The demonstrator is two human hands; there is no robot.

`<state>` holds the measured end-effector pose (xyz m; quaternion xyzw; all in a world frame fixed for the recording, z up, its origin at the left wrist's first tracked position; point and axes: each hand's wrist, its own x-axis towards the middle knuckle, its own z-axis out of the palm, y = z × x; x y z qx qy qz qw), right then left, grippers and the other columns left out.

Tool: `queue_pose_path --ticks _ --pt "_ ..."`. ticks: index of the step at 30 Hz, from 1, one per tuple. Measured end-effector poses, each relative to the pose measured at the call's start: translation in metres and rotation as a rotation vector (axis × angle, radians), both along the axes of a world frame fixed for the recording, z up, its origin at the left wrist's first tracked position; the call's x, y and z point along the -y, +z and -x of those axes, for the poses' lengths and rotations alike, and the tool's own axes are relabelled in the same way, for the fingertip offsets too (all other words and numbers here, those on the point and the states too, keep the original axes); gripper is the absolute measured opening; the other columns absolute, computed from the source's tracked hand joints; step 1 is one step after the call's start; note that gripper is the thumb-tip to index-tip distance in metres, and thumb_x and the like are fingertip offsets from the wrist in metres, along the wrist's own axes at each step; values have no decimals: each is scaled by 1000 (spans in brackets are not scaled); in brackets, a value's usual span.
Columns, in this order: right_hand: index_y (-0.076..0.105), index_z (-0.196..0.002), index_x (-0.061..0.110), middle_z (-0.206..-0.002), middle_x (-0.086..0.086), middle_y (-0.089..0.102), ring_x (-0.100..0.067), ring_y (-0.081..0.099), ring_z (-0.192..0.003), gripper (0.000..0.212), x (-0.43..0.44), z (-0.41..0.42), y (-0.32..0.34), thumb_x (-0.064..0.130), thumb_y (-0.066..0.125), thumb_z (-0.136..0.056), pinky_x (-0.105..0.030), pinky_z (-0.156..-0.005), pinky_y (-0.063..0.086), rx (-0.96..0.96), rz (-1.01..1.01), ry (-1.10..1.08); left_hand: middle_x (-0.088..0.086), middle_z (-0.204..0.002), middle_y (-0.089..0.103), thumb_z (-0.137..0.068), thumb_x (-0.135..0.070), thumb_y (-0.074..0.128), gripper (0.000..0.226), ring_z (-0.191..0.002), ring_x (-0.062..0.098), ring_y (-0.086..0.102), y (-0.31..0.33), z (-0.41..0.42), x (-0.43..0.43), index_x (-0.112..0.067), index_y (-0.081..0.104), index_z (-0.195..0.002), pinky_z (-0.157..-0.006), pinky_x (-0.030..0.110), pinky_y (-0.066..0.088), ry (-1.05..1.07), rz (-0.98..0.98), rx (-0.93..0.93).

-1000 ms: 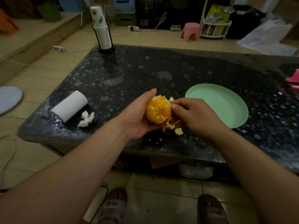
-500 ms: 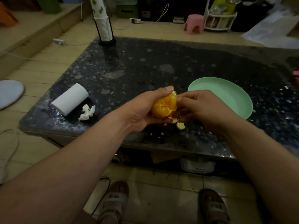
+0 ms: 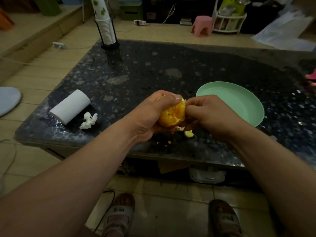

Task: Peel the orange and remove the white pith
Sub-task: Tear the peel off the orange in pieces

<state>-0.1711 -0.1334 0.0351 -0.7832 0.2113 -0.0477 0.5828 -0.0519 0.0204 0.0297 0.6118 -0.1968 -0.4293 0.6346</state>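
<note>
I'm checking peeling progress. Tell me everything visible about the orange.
The orange is mostly peeled: bright, wet-looking segments show, with pale pith streaks. The left hand grips it from the left and over its top, held above the dark table near its front edge. The right hand pinches at its upper right side. Pale peel scraps show just beneath it.

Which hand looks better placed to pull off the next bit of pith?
The right hand: its fingertips pinch at the top edge of the orange, while the left hand is wrapped round the fruit, holding it steady.
</note>
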Motion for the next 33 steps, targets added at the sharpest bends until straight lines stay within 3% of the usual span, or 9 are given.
queue_pose_path --ticks 4,7,14,22,26,29,33 --pt "79 -105 7 -91 -18 81 -27 80 -86 20 -3 -2 0 6 60 -102 -34 -72 65 12 -122 -14 7 -109 71 -100 -36 67 21 -84 20 73 1 -2 -1 -23 67 -117 -61 35 59 34 6 -40" --pt "79 -106 7 -94 -17 81 -26 80 -89 18 -3 -2 4 7 61 -103 -29 -71 63 -30 -176 36 6 -104 72 -101 -33 66 20 -81 19 73 2 -4 -3 -22 66 -118 -60 35 59 12 3 -16" --pt "80 -99 5 -87 -18 80 -31 80 -85 16 -5 -3 -4 1 65 -96 -41 -83 67 -12 -3 -33 9 -110 71 -86 -43 76 39 -91 26 72 -4 -3 -3 -22 67 -118 -65 39 59 -12 -1 18" --pt "79 -100 5 -88 -20 79 -23 75 -78 21 -11 -6 -10 0 59 -101 -28 -71 62 16 -304 -95 9 -112 72 -98 -37 71 29 -86 23 74 -4 -5 -8 -23 68 -122 -62 35 60 17 30 -125" --pt "75 -112 2 -96 -16 78 -23 76 -85 21 -12 -7 -11 15 60 -106 -27 -66 60 6 -474 -94 10 -112 74 -90 -40 72 39 -82 18 76 0 -11 -9 -22 68 -124 -61 32 60 51 38 -202" --pt "74 -114 4 -105 -19 79 -27 78 -92 23 -10 -7 -9 22 61 -107 -30 -66 60 -39 -357 -26 5 -103 74 -84 -41 74 38 -79 17 74 2 -13 -9 -24 68 -117 -60 33 59 7 39 -119" --pt "72 -111 -4 -95 -22 79 -25 79 -81 18 -10 -5 -5 7 59 -105 -25 -62 59 -123 -112 61 5 -98 74 -80 -38 82 36 -80 19 74 -4 -12 -10 -24 69 -110 -57 35 57 -74 -11 15"
